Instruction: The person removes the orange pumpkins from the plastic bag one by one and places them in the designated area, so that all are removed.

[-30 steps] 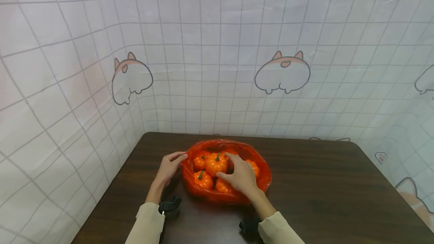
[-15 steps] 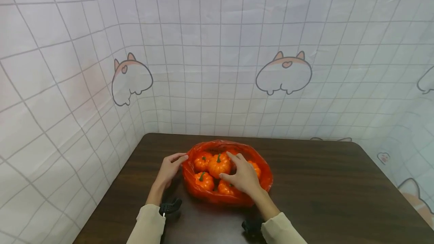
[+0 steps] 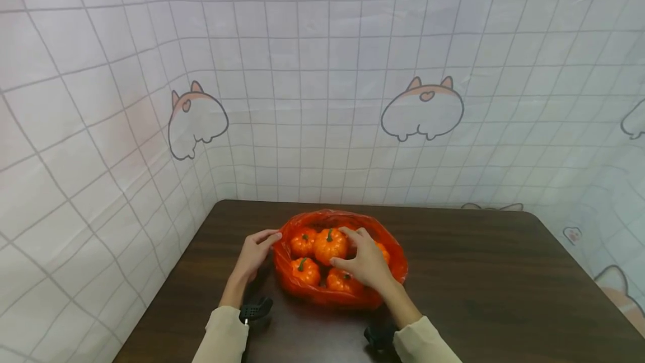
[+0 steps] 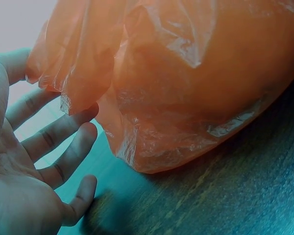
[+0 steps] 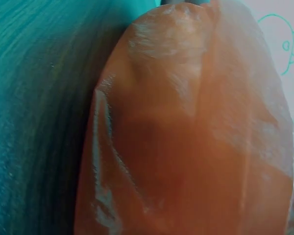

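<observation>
An orange-red plastic bag [image 3: 322, 296] stands on the table with its mouth spread wide, holding several small orange pumpkins. At the bag's left rim, my left hand [image 3: 254, 255] pinches the film; in the left wrist view the thumb and index finger lie on either side of it, other fingers spread. My right hand [image 3: 367, 259] reaches into the mouth, its thumb and fingers about the right side of the middle pumpkin [image 3: 330, 245]. Other pumpkins lie around it: one behind left [image 3: 303, 241], another front left [image 3: 305, 271]. In the right wrist view the bag's side [image 5: 171, 147] hides the fingers.
The dark wooden table [image 3: 478, 273] extends to the right of the bag. A white grid-patterned cloth [image 3: 322, 99] with cartoon animals hangs behind and at both sides. A black wrist device [image 3: 256, 309] sits on the left forearm, another [image 3: 379, 338] on the right.
The middle pumpkin has shifted slightly right within the bag together with my right hand. My left hand stays at the rim, and the whole view has moved a little.
</observation>
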A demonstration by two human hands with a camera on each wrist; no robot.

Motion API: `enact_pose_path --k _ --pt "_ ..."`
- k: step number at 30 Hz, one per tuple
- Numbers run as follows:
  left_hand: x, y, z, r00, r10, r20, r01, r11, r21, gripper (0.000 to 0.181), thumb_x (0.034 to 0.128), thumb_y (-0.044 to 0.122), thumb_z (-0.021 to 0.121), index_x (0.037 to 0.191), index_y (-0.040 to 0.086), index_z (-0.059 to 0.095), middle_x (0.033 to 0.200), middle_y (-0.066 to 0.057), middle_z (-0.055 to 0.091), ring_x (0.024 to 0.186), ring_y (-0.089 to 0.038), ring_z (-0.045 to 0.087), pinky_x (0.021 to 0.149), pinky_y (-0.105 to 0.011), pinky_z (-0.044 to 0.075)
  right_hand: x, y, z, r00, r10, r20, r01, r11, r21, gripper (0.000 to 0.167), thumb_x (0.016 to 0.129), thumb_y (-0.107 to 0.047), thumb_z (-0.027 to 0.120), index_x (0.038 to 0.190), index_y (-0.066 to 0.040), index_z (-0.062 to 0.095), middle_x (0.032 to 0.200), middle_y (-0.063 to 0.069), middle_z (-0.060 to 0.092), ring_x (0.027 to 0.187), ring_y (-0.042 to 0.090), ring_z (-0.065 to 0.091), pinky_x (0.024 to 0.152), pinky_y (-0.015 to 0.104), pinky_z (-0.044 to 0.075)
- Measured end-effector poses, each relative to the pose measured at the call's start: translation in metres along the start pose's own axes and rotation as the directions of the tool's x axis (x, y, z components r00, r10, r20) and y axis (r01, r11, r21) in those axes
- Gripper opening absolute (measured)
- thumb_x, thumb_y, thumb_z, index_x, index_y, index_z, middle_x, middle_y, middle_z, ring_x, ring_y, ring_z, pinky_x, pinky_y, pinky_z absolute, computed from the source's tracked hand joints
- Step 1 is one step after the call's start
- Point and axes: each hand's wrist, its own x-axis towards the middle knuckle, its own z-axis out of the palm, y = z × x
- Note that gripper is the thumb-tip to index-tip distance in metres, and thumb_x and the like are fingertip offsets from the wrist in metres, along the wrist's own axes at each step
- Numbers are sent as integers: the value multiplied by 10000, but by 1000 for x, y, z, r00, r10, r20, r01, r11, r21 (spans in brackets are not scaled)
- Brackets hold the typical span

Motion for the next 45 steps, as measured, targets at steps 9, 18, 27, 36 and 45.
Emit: enact_pose_path --k 9,18,27,36,45 --pt "-2 -4 1 1000 11 -11 -11 1000 -10 365 1006 295 664 1259 35 708 1120 -78 729 842 -149 635 759 -274 561 0 1 -8 1000 -4 -5 4 991 136 717 785 -332 895 1420 -245 575 1240 33 560 1119 276 665 923 469 571" --pt "-2 -7 -3 999 38 -16 -38 999 -4 364 990 320 682 1233 51 724 1171 -105 723 885 -155 663 806 -290 574 0 1 -18 998 -54 20 47 966 253 693 791 -283 892 1406 -235 576 1281 96 535 1138 316 625 988 502 536" --pt "-1 -6 -5 1000 20 -2 -20 1000 -10 385 996 321 675 1254 37 709 1174 -102 725 881 -140 677 811 -292 590 2 7 -28 999 -28 44 14 954 300 698 811 -241 879 1420 -236 538 1377 113 522 1158 304 610 959 434 559" --pt "-3 -9 -8 1000 22 -14 -22 1000 16 357 994 323 676 1232 61 725 1198 -100 715 938 -164 657 825 -285 561 2 13 -42 999 -23 40 5 918 396 683 840 -170 849 1435 -186 516 1377 173 479 1214 370 585 1000 516 537" --pt "-2 -10 -5 999 33 4 -33 999 -8 366 995 306 675 1255 51 710 1188 -95 715 898 -151 668 818 -291 563 1 22 -63 1000 -5 30 -7 924 383 705 859 -199 837 1468 -187 482 1426 183 438 1233 387 574 999 514 537"
